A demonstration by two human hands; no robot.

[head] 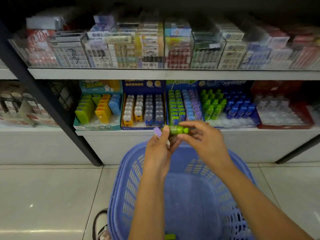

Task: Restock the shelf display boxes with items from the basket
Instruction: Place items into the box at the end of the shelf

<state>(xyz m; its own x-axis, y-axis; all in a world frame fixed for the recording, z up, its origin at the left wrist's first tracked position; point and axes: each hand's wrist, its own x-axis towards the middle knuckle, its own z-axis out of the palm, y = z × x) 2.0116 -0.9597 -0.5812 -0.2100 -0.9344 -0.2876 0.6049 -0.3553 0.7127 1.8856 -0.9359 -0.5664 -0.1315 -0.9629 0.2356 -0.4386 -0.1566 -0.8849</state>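
Held level between two hands, a small green packaged item (pixel 176 129), its right end pinched by the thumb and fingertips of the right hand (pixel 202 138), its left end under the thumb of the left hand (pixel 160 149). Also gripped in the left hand, a purple item (pixel 158 132) poking out past the curled fingers, with possibly a third pale piece lower in the same grip, too blurred to name. Both hands raised above the blue plastic basket (pixel 121 179), just in front of the lower shelf edge (pixel 112 132). Deep in the basket, near the frame's bottom, one more green piece (pixel 170 236). Directly behind the hands, a blue display box (pixel 181 83) with rows of green, blue and purple pieces. To its left, a box of dog-shaped items (pixel 143 84) and a teal box (pixel 100 85) of green, yellow and blue ones. To its right, green and blue bottle-shaped pieces (pixel 225 104). Above, clear bins (pixel 121 49) packed with boxed stationery. On the tiled floor left of the basket, a shoe (pixel 101 222).
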